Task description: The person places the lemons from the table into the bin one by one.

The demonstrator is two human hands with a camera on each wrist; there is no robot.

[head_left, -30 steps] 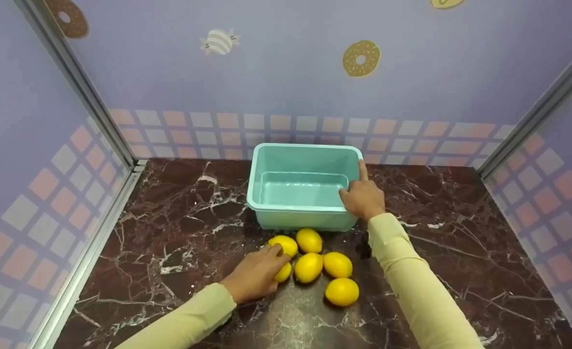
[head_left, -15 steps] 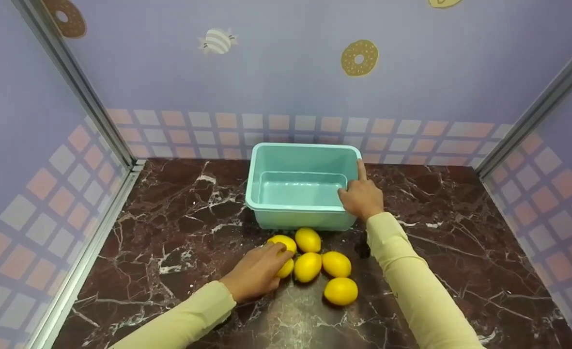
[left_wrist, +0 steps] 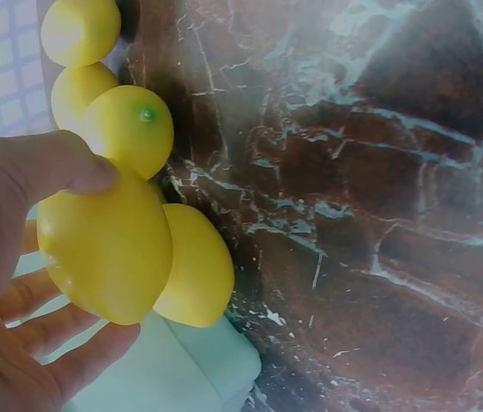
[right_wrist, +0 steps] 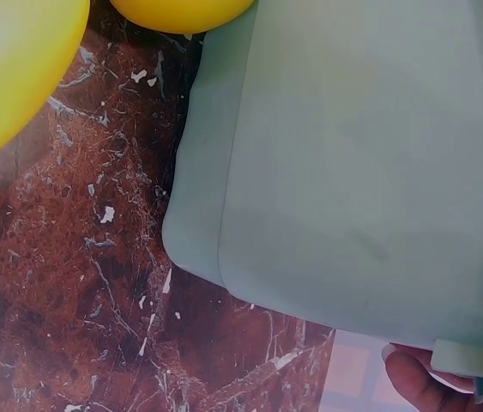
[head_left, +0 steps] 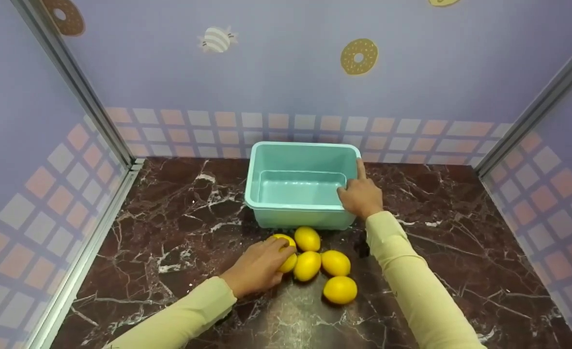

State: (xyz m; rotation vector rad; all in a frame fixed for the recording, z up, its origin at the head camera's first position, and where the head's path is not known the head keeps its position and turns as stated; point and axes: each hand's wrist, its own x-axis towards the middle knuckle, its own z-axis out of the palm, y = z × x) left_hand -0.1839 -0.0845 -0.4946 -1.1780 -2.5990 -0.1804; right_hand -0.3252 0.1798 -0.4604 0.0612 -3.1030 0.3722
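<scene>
My left hand [head_left: 259,265] grips a yellow lemon [left_wrist: 108,245], thumb on one side and fingers round the other. Another lemon [left_wrist: 196,266] lies right behind it, partly covered by my fingers in the head view. To the right lie several more lemons [head_left: 307,266] in a loose cluster on the marble-patterned surface. A light teal plastic bin [head_left: 300,217] stands upright just behind them, with nothing inside. My right hand [head_left: 364,196] holds the bin's right rim, its index finger stretched along the edge; other fingers [right_wrist: 417,378] show beneath the rim in the right wrist view.
The dark red marbled tabletop [head_left: 169,232] runs back to a lilac wall [head_left: 286,87] with a tile pattern, close behind the bin. Side panels with metal frame strips [head_left: 87,97] bound the space left and right.
My left hand's fingers have drawn in round the near lemon, which has shifted slightly away from me against the one behind. The right hand and bin have stayed put.
</scene>
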